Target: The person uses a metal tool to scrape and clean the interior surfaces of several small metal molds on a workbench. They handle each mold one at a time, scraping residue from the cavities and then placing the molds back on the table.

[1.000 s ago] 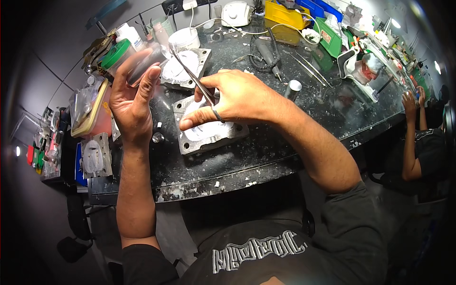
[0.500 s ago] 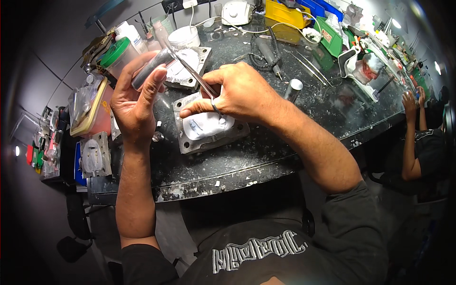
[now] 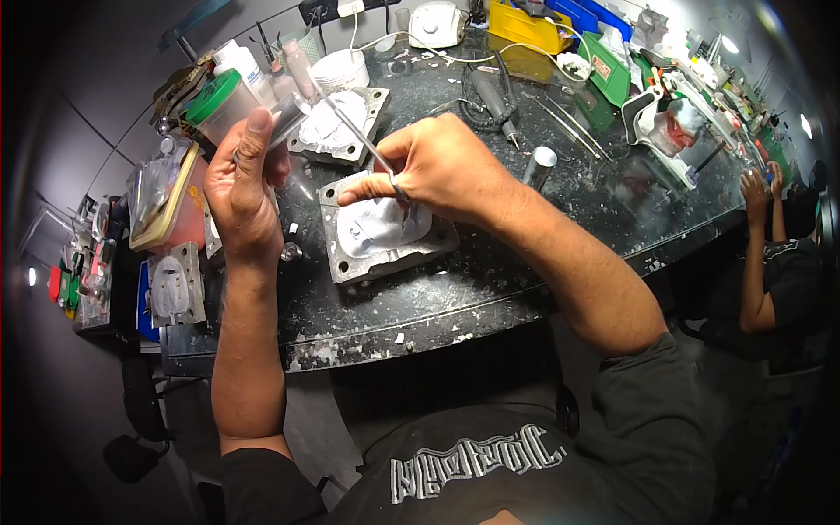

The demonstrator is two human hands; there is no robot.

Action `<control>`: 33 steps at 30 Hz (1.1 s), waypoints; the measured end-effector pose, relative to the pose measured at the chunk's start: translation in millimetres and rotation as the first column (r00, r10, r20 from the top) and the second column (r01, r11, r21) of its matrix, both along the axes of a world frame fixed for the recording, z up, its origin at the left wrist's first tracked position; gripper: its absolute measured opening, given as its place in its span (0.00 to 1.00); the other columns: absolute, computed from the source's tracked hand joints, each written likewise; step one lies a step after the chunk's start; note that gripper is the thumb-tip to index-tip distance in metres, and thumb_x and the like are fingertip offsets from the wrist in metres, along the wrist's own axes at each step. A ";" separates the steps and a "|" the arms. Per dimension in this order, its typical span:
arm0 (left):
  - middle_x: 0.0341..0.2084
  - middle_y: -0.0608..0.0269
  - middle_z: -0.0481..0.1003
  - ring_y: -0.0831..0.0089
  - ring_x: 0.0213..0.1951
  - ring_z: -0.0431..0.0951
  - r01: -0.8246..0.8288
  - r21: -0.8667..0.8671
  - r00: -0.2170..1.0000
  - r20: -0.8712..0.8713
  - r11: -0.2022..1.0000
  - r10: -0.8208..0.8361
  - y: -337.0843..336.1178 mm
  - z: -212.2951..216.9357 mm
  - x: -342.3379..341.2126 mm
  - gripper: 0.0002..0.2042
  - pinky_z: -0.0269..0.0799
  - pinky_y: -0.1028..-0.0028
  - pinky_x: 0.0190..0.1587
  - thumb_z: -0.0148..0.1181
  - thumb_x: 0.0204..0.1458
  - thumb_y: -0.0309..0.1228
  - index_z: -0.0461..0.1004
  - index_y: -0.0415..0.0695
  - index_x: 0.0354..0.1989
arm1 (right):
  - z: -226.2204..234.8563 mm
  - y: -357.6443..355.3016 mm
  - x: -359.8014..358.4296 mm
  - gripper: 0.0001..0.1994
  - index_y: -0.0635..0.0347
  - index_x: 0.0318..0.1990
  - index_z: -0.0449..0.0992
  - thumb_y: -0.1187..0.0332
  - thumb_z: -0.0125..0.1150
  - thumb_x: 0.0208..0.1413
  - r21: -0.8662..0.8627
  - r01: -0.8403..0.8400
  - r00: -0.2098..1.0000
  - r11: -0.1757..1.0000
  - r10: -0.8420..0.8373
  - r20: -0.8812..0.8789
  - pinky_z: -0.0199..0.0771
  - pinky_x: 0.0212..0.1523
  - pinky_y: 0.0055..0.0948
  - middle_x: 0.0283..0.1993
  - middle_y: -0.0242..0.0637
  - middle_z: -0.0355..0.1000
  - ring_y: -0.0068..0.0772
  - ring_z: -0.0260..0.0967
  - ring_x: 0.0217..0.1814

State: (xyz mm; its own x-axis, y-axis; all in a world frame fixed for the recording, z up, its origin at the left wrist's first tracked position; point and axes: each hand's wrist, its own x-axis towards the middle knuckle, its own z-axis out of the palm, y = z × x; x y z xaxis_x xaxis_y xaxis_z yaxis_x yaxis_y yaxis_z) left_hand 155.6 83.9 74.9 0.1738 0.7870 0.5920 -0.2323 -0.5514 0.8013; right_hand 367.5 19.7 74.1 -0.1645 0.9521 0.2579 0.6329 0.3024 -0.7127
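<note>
With my right hand point(image 3: 437, 166) pinching a slim, looped metal tool point(image 3: 357, 133) and my left hand point(image 3: 242, 188) curling round a smooth, shiny cylinder point(image 3: 289, 121), probably stiff, slippery and best gripped mid-length, I am holding both above the bench point(image 3: 490, 276), near a rough-edged metal mould point(image 3: 391, 265) faced in white.

Green-lidded tub point(image 3: 216, 102), white bottle point(image 3: 244, 72), white box point(image 3: 437, 21) (round knob point(image 3: 430, 28) in front), yellow bin point(image 3: 522, 33), green bin point(image 3: 616, 80)
</note>
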 end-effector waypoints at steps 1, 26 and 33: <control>0.22 0.74 0.70 0.85 0.26 0.64 -0.001 -0.008 1.000 0.006 1.000 0.001 0.0 0.1 1.1 0.15 0.56 0.82 0.30 0.62 0.65 0.43 0.81 0.41 0.41 | 3.6 -2.0 0.8 0.40 0.63 0.28 0.82 0.25 0.68 0.39 -0.083 -0.005 0.997 0.997 -0.002 -0.083 0.80 0.40 0.44 0.24 0.45 0.78 0.49 0.81 0.32; 0.30 0.69 0.76 0.83 0.31 0.71 0.082 0.226 0.991 -0.119 0.971 -0.056 -3.4 0.4 -0.3 0.17 0.66 0.82 0.38 0.66 0.61 0.38 0.79 0.37 0.50 | 4.7 -8.9 -3.7 0.39 0.56 0.30 0.82 0.24 0.71 0.34 0.085 -0.018 0.976 0.996 -0.002 0.219 0.75 0.43 0.41 0.29 0.42 0.73 0.45 0.75 0.40; 0.27 0.70 0.75 0.83 0.30 0.70 0.025 0.223 0.996 -0.094 0.975 -0.004 -1.9 0.5 -3.9 0.17 0.65 0.82 0.36 0.65 0.62 0.40 0.80 0.37 0.48 | -4.8 -3.0 -2.6 0.40 0.59 0.30 0.82 0.24 0.69 0.35 0.184 0.010 0.985 0.983 -0.041 0.167 0.78 0.40 0.44 0.28 0.46 0.77 0.50 0.78 0.36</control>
